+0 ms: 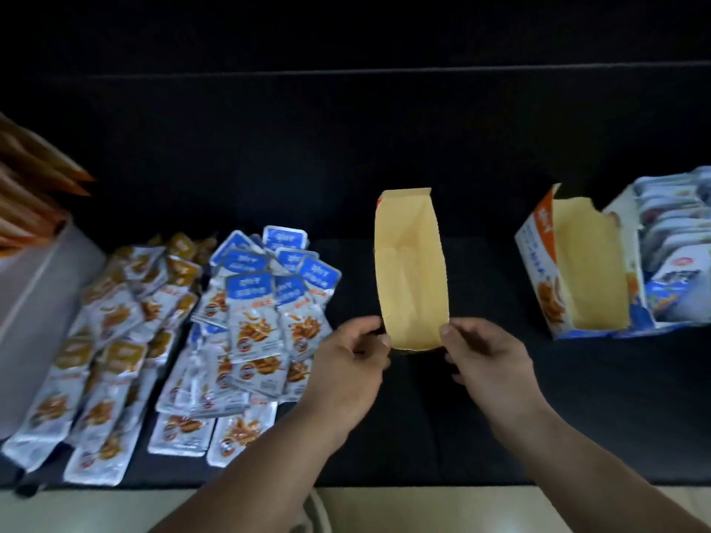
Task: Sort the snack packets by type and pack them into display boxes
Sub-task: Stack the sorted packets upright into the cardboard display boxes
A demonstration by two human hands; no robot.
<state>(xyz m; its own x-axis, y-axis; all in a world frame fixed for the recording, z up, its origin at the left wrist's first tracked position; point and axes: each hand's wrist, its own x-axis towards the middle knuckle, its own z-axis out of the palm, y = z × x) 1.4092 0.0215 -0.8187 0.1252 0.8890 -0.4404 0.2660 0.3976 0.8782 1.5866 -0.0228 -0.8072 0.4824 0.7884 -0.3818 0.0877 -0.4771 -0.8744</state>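
An empty display box (pixel 413 271) is being held in the centre of the frame. Its near corners are being pinched by the left hand (pixel 354 359) and the right hand (pixel 488 355), with fingers curled closely on the card. The step in hand is judged to be readying this box for filling. Next, packets of one type are to be gathered and stood inside.

Three boxes are being counted: the held one, a second empty box (pixel 577 271) at the right, and a filled box (pixel 673 248) at the far right edge. Two loose piles are being seen at the lower left, blue-topped packets (pixel 261 302) and gold-topped packets (pixel 115 321). Each probably holds over a dozen, though an exact count is being prevented by overlap and blur.
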